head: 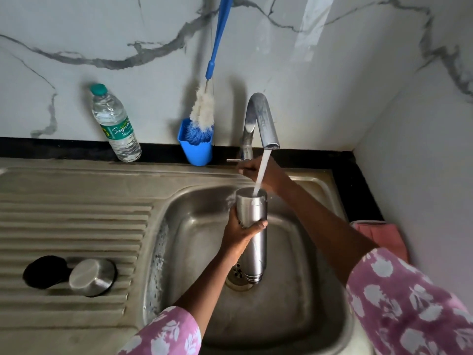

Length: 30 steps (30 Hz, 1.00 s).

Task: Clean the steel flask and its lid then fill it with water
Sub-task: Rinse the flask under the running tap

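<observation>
The steel flask (253, 226) is brushed metal with a soft satin sheen. Its lid (92, 276) shows the same brushed steel and lies beside a matt black disc (43, 271). The sink (194, 226) is stainless steel, dull and water-spotted, and its drainboard (71, 226) is ribbed. The tap (261, 119) is polished metal, smeared in places. The water bottle (115, 124) is clear ridged plastic with a green plastic cap and a glossy label. A smooth blue plastic cup (195, 149) holds a bottle brush (202, 111) with a blue plastic handle and fluffy white bristles. The wall (102, 34) is glossy and marble-veined. A pink cloth (378, 234) looks soft and matt.
</observation>
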Available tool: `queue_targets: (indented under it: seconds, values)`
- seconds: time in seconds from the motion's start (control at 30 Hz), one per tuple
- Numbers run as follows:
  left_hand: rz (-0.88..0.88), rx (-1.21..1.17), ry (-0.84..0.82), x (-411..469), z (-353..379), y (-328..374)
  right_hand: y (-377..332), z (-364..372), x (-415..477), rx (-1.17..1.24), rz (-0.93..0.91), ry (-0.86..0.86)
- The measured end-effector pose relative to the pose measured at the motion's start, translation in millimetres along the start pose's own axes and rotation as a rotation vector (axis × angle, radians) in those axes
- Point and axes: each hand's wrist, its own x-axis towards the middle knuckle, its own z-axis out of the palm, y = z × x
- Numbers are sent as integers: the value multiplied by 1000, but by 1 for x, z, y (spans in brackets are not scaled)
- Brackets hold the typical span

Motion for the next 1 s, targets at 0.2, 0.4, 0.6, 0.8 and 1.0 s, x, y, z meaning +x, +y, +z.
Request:
queue_targets:
  seconds: [0.2, 0.4, 0.6, 0.8, 1.0]
  values:
    - [7, 49, 51, 6, 1, 14, 11, 29, -65, -302, 5, 73]
    - [83, 242, 48, -10, 1, 19, 5, 25, -85, -166, -67, 113]
    - [87, 301, 29, -10, 1, 25, -17, 19, -74, -359, -8, -19]
    - [144, 325, 29, -1, 0, 43, -17, 16, -88, 255, 28, 497]
    - [143, 222, -14, -7, 3, 43, -42, 25, -74, -60, 247, 377]
